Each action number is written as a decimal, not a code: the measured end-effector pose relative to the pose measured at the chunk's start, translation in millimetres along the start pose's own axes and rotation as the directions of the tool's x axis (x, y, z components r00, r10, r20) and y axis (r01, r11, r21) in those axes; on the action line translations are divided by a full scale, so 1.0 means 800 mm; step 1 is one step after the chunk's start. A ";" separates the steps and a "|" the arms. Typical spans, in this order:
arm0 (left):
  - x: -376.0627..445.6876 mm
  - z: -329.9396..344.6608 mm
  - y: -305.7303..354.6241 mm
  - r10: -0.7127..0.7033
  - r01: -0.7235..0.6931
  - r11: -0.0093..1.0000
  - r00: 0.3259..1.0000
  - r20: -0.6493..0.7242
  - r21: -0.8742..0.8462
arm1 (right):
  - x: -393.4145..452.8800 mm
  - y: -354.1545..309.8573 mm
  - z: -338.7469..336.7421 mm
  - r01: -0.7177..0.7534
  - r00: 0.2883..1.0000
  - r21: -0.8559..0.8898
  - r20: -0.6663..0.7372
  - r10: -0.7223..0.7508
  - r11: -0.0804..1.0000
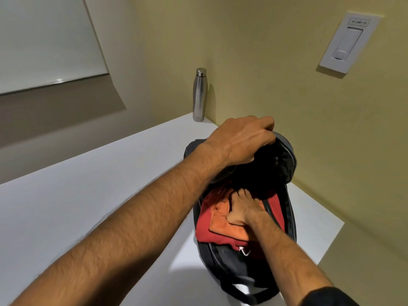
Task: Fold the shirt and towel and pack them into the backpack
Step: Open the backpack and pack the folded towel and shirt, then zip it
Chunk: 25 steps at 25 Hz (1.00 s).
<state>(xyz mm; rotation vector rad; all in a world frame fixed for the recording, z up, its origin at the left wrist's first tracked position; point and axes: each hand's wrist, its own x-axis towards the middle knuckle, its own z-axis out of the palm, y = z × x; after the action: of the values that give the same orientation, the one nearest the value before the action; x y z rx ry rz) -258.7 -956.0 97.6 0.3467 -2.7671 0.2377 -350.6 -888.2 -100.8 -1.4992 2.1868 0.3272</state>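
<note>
White smooth table (66, 206); brushed-steel cylindrical bottle (199, 96) upright at its far edge. Left hand (240, 140) grips the raised flap of the dark fabric backpack (220, 268). Right hand (240, 208), flat and spread, presses the orange terry towel (223, 226) atop the folded red shirt (205, 230) inside.
</note>
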 end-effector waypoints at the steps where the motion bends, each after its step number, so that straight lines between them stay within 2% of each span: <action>1: 0.001 0.000 -0.002 -0.014 0.014 1.000 1.000 0.003 -0.005 | 0.002 0.000 0.003 0.007 1.000 0.028 0.009 -0.007 1.000; 2: 0.001 0.000 -0.005 -0.030 0.030 1.000 1.000 0.010 -0.008 | 0.001 -0.001 0.007 0.014 1.000 0.059 -0.013 -0.014 0.998; 3: 0.002 0.000 -0.007 -0.045 0.045 0.999 0.999 0.017 -0.008 | -0.004 -0.002 0.012 0.031 0.996 0.094 -0.091 -0.023 0.995; 4: 0.003 0.000 -0.009 -0.058 0.058 0.998 0.998 0.023 -0.009 | -0.012 -0.003 0.019 0.082 0.969 0.117 -0.239 -0.052 0.990; 6: 0.004 0.000 -0.009 -0.076 0.076 0.997 0.997 0.035 -0.009 | -0.038 -0.003 0.042 0.323 0.818 0.157 -0.542 -0.192 0.933; 7: 0.004 0.000 -0.008 -0.080 0.081 0.997 0.996 0.041 -0.007 | -0.053 -0.002 0.054 0.454 0.762 0.161 -0.581 -0.288 0.876; 8: 0.003 -0.001 -0.007 -0.082 0.083 0.997 0.996 0.044 -0.009 | -0.068 -0.003 0.062 0.528 0.758 0.117 -0.511 -0.405 0.841; 9: 0.003 -0.001 -0.006 -0.083 0.084 0.996 0.995 0.046 -0.011 | -0.079 -0.003 0.068 0.537 0.788 0.032 -0.374 -0.488 0.843; 10: 0.002 -0.002 -0.005 -0.083 0.083 0.996 0.995 0.050 -0.011 | -0.082 -0.002 0.071 0.515 0.819 -0.077 -0.250 -0.517 0.854; 12: 0.000 -0.002 -0.005 -0.081 0.082 0.997 0.995 0.059 -0.005 | -0.076 0.000 0.068 0.474 0.846 -0.242 -0.140 -0.514 0.846; 15: -0.004 -0.002 -0.006 -0.063 0.063 0.998 0.996 0.067 0.006 | -0.066 -0.002 0.050 0.465 0.849 -0.368 -0.074 -0.523 0.806; 19: -0.010 -0.003 -0.010 -0.051 0.051 0.999 0.997 0.055 0.002 | -0.056 0.011 0.034 0.459 0.822 -0.566 -0.022 -0.569 0.685; 25: -0.009 -0.002 -0.011 -0.054 0.053 0.998 0.997 0.062 0.012 | -0.064 0.023 0.059 0.455 0.843 -0.505 -0.020 -0.537 0.734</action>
<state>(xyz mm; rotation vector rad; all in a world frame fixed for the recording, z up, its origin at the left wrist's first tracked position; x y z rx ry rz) -249.2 -962.8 97.3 0.4377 -2.8137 0.2320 -341.3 -818.6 -117.3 -2.4006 1.7755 0.6127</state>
